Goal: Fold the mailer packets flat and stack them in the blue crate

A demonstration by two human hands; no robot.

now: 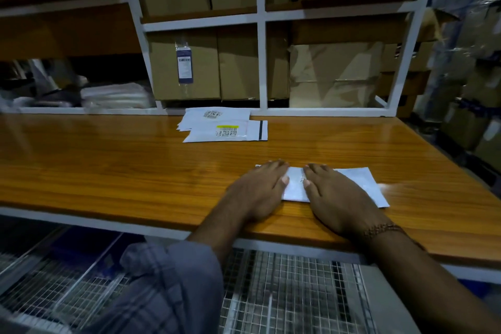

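Dim, glare on the tabletop [108, 160], blurred, warped edges.

Both hands were flat, palms down, fingers straight and pointing away from the body. The left hand [260, 187] sat just beside the right hand [339, 198], thumbs nearly meeting in the middle with a small gap between them. Both forearms reached forward from the bottom of the view; the left had a rolled-up sleeve [168, 279], and the right wrist wore a beaded bracelet [383, 229].
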